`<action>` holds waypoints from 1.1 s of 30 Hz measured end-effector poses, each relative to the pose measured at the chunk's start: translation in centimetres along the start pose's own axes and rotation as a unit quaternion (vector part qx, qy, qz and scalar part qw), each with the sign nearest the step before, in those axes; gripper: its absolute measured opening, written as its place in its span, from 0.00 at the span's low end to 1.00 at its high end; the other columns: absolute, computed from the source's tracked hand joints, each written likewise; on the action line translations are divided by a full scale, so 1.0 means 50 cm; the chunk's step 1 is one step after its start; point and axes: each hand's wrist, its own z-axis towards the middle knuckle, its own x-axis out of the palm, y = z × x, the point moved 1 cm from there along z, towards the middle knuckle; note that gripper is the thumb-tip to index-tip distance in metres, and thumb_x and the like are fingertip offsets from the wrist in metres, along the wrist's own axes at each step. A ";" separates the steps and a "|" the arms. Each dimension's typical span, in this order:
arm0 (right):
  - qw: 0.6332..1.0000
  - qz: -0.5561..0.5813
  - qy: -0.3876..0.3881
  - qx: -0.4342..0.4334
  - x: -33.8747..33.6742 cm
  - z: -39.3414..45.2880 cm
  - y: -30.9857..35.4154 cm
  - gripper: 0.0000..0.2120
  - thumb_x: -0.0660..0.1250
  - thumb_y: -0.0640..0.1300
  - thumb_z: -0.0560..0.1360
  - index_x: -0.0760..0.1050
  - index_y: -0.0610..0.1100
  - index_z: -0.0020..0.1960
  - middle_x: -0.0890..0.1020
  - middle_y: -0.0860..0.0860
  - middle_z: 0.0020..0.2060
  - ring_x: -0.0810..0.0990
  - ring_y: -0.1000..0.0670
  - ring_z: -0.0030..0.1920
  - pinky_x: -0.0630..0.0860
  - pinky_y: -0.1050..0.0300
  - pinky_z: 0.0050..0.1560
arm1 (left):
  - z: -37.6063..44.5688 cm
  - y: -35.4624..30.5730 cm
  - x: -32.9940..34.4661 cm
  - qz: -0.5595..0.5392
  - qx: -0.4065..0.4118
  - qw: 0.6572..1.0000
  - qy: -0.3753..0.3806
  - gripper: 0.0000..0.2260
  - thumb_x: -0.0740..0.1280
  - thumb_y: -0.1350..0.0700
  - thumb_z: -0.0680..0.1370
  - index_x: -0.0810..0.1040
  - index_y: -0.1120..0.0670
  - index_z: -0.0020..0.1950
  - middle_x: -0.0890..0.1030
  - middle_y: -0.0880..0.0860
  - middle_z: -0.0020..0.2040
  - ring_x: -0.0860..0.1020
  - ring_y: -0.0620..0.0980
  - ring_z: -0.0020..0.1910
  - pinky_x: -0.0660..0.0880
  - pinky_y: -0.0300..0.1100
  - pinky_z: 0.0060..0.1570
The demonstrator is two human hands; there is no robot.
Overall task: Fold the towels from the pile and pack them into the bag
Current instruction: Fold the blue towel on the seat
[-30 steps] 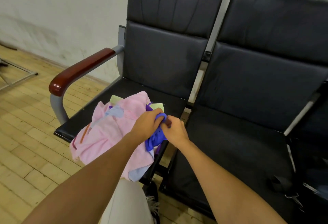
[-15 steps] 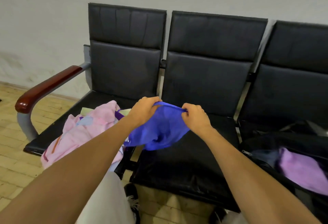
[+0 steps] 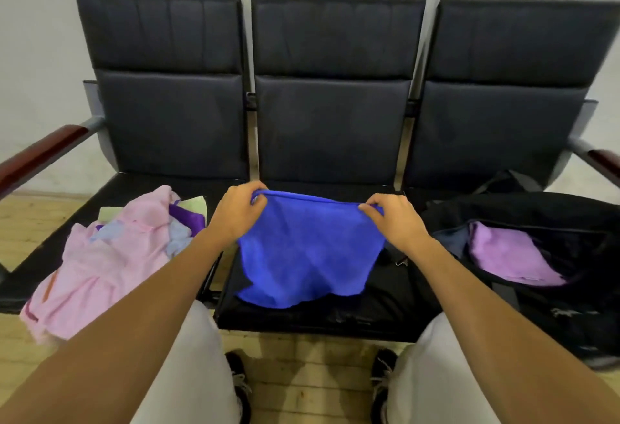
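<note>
Towel (image 3: 303, 249) held over the middle seat (image 3: 335, 318) of a three-seat bench, pile (image 3: 110, 255) to its left, bag (image 3: 550, 255) to its right.

The left hand (image 3: 235, 213) and right hand (image 3: 392, 218) pinch the towel's top corners; its lower edge drapes on the seat. The pile overhangs the left seat's front edge. A folded towel (image 3: 510, 255) lies inside the bag on the right seat.

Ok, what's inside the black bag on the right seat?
The black bag lies open on the right seat. A folded lilac towel lies inside, with something dark blue-grey beside it. Anything beneath the towel or deeper in is covered.
</note>
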 end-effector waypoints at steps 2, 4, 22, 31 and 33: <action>1.000 0.013 0.014 -0.005 0.009 0.002 -0.025 0.11 0.66 0.52 0.79 0.82 0.45 0.51 0.83 0.49 0.45 0.80 0.49 0.47 0.79 0.46 0.51 | -0.009 0.024 0.021 0.009 -0.022 1.000 0.000 0.07 0.62 0.60 0.78 0.80 0.56 0.51 0.82 0.54 0.42 0.79 0.53 0.41 0.75 0.47 0.41; 0.998 -0.004 0.055 -0.016 0.027 0.004 -0.052 0.10 0.66 0.49 0.80 0.81 0.44 0.52 0.80 0.49 0.47 0.79 0.48 0.49 0.78 0.48 0.54 | -0.015 0.053 0.049 0.011 -0.043 0.999 0.005 0.07 0.61 0.60 0.79 0.80 0.55 0.50 0.81 0.54 0.40 0.79 0.54 0.40 0.74 0.46 0.38; 0.999 -0.003 -0.006 0.032 0.137 0.068 -0.151 0.10 0.65 0.47 0.81 0.82 0.46 0.57 0.82 0.49 0.43 0.79 0.50 0.40 0.79 0.50 0.46 | 0.034 0.183 0.135 -0.087 -0.045 0.978 0.184 0.14 0.61 0.53 0.82 0.79 0.62 0.45 0.80 0.59 0.38 0.78 0.56 0.37 0.73 0.49 0.40; 0.997 0.061 0.011 0.055 0.143 0.071 -0.172 0.07 0.63 0.39 0.81 0.80 0.42 0.53 0.82 0.48 0.32 0.83 0.52 0.33 0.81 0.53 0.46 | 0.015 0.192 0.108 -0.194 -0.187 0.876 0.400 0.12 0.54 0.58 0.85 0.75 0.58 0.61 0.85 0.58 0.44 0.85 0.53 0.44 0.79 0.46 0.48; 0.995 0.071 0.033 0.062 0.148 0.071 -0.173 0.06 0.63 0.40 0.81 0.79 0.42 0.48 0.83 0.47 0.31 0.83 0.54 0.33 0.80 0.54 0.46 | 0.023 0.199 0.102 -0.239 -0.208 0.877 0.362 0.13 0.55 0.58 0.84 0.73 0.59 0.65 0.84 0.60 0.51 0.84 0.55 0.50 0.79 0.50 0.56</action>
